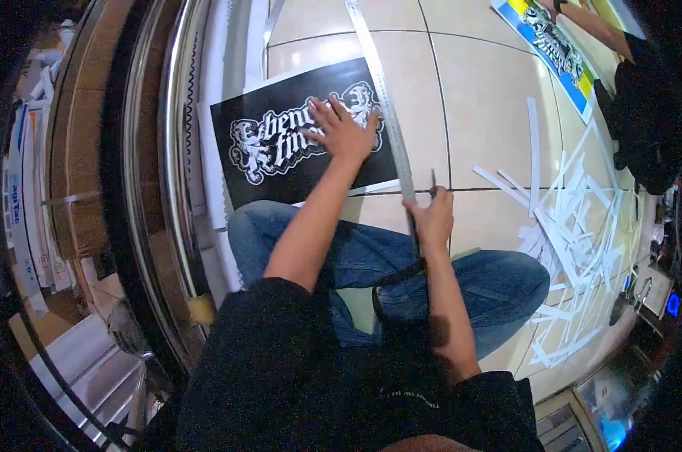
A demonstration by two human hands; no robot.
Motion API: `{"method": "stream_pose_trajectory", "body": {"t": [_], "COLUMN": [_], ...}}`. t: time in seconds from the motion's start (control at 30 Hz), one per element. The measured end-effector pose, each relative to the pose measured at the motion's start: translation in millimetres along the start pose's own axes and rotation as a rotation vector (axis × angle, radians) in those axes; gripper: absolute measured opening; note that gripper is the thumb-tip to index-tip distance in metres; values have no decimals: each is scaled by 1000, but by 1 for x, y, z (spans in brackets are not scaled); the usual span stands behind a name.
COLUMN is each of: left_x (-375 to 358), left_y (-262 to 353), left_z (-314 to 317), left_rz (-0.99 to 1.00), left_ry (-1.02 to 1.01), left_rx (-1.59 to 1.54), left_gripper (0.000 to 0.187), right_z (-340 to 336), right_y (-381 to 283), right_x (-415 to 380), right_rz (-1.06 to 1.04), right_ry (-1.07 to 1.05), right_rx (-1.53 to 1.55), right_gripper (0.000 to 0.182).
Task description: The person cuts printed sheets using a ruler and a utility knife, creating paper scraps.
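Note:
A black sheet point(303, 173) with white lettering and lion figures lies on the tiled floor in front of my crossed legs. My left hand point(341, 129) presses flat on its right half, fingers spread. Along the sheet's right edge runs a long metal ruler point(386, 98), its near end between my knees. My right hand point(433, 215) is closed at the ruler's lower part, thumb against the ruler. A slim dark cutter point(433, 181) sticks up from its fingers.
White paper strips point(574, 233) are heaped on the floor to the right. At the upper right another person's arm point(593, 24) reaches over a blue and yellow printed sheet point(574, 79). Metal rails point(171, 151) stand close on the left, beside a white toothed strip point(213, 151).

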State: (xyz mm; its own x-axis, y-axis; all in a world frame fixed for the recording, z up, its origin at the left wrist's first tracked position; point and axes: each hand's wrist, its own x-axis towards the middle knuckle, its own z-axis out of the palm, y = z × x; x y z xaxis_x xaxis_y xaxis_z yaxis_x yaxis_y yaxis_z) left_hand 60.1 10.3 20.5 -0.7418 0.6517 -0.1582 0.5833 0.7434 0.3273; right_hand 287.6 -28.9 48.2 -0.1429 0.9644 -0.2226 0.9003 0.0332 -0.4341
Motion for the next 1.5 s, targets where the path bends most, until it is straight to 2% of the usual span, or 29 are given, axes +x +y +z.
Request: {"method": "stream_pose_trajectory", "body": {"t": [0.03, 0.1, 0.17, 0.2, 0.27, 0.37, 0.43, 0.5, 0.53, 0.57, 0.63, 0.7, 0.77, 0.8, 0.9, 0.93, 0.97, 1.03, 1.07, 1.17, 1.3, 1.37, 1.43, 1.47, 1.5], "left_x": [-6, -12, -9, -6, 5, 20, 31, 41, 42, 50, 49, 59, 62, 63, 59, 54, 52, 48, 48, 39, 37, 37, 36, 37, 39], "left_y": [-1, -12, -15, -14, -13, -23, -37, -45, -40, -47, -45, -52, -60, -60, -65, -63, -65, -78, -83, -85, -86, -88, -81, -77, -73], "left_z": [-2, 10, 11, 9, 5, 1, -1, -12, -32, -33, -56, -56, -60, -63, -68, -74, -71, -59, -55, -55, -45, -41, -36, -33, -31], "left_rz": [-68, 37, 220, 223, 406, 532, 585, 705, 715, 747, 721, 718, 873, 906, 966, 967, 975, 943, 926, 849, 811, 813, 746, 750, 686], "left_ry": [-142, -76, -82, -79, -185, -193, -155, -241, -312, -334, -374, -407, -507, -540, -544, -547, -554, -433, -410, -377, -282, -221, -162, -166, -159], "left_rx": [33, 66, 87, 78, 218, 246, 203, 240, 390, 393, 494, 462, 484, 497, 458, 557, 563, 364, 335, 304, 252, 161, 140, 141, 92], "left_gripper": [114, 121, 121, 121, 122, 125, 127, 129, 135, 133, 131, 134, 141, 148, 153, 142, 142, 131, 117, 112, 100, 86, 73, 73, 69], "right_z": [0, -10, -22, -27, -25, -32, -33, -34, -32, -29, -28, -31, -45, -43, -41, -36, -17, -29, -22, -32, -4, 1, 9, 17, 14], "right_y": [2, 18, 41, 47, 55, 49, 46, 49, 56, 63, 72, 71, 59, 55, 37, 34, 41, 8, 9, -20, -7, -7, -4, 2, 1], "right_x": [1, 11, 27, 31, 33, 28, 21, 20, 25, 29, 30, 27, 18, 13, 6, 6, 8, -4, -3, -13, -13, -8, -2, 1, 1], "right_rz": [-4, 5, 35, 77, 73, 104, 121, 84, 72, 59, 15, -33, -10, -27, -1, -10, -58, -19, -45, 7, -31, -6, -24, -154, -146], "right_ry": [2, -35, -61, -97, -91, -63, 34, 33, -43, -119, -105, -95, -119, -48, -57, -78, -16, -31, -74, -98, -146, -198, -208, -114, -114], "right_rx": [8, 17, 21, 22, -7, -36, -14, 23, 0, -24, -29, -33, 111, 96, 225, 277, 322, 321, 304, 331, 415, 418, 401, 288, 290], "right_gripper": [60, 45, 40, 35, 33, 31, 32, 30, 32, 34, 33, 33, 33, 31, 35, 37, 37, 33, 30, 28, 34, 37, 35, 32, 32]}}
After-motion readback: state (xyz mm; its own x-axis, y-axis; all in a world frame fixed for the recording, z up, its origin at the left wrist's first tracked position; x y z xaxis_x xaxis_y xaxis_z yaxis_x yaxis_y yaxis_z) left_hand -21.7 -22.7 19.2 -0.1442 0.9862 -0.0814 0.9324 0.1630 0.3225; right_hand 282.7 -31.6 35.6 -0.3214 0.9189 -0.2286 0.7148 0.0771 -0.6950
